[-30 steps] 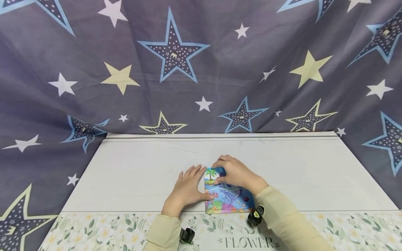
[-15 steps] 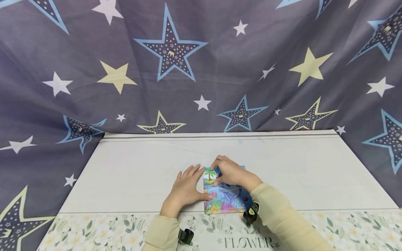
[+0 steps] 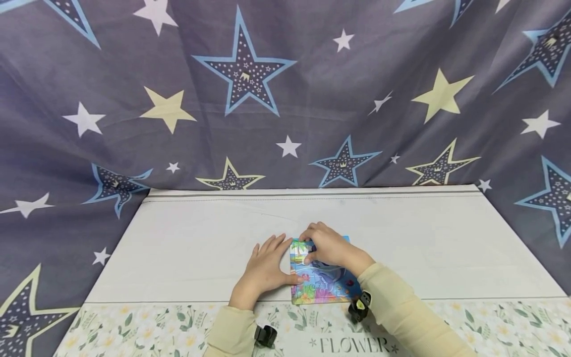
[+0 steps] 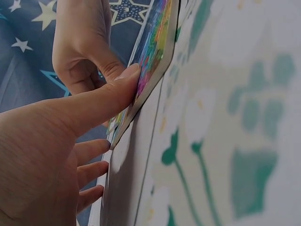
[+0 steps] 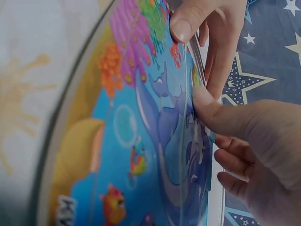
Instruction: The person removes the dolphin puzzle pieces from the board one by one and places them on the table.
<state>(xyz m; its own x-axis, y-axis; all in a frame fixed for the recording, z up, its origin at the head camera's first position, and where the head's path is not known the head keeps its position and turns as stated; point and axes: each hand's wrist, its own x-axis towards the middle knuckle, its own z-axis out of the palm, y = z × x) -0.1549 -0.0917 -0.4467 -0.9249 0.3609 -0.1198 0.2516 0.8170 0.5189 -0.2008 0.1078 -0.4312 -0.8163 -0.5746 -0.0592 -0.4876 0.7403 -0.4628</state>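
Over the far-left corner of the puzzle (image 3: 324, 286), right hand (image 3: 331, 249) sits slightly further left than a second ago, baring the puzzle's far-right corner. Fingers bent, thumb on the picture; cannot tell whether they pinch anything. Left hand (image 3: 263, 270) outstretched left of the puzzle, thumb on it. Puzzle unmoved on the white tabletop (image 3: 200, 253); reads as small, local adjusting.
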